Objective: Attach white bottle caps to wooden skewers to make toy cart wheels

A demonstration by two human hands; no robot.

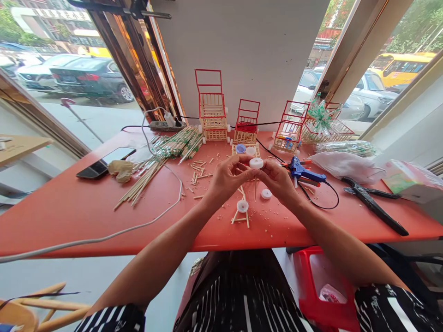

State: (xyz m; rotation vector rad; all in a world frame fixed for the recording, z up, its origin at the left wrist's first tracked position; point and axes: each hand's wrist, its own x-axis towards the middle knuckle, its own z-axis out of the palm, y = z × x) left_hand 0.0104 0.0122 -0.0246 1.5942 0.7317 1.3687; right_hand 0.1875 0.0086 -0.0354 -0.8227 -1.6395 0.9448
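Observation:
Above the middle of the table, my left hand (228, 174) and my right hand (278, 179) are closed together on a white bottle cap (256, 163). The fingers of both pinch it at its sides. A thin wooden stick (255, 190) points down below the cap; whether it is joined to the cap I cannot tell. Below the hands, another white cap (242, 206) sits on a small frame of sticks (240, 219). A ridged white cap (266, 194) lies near my right wrist. Beyond the fingers, a purple cap (240, 148) and a whitish cap (250, 151) rest on a stick lattice.
Small stick carts with red handles (212, 113) stand along the wall. A blue glue gun (304, 171) and black-handled cutters (375, 205) lie at right. Bundled sticks (180, 143), a phone (105, 163) and a white cable (138, 226) are at left on the red table (86, 207).

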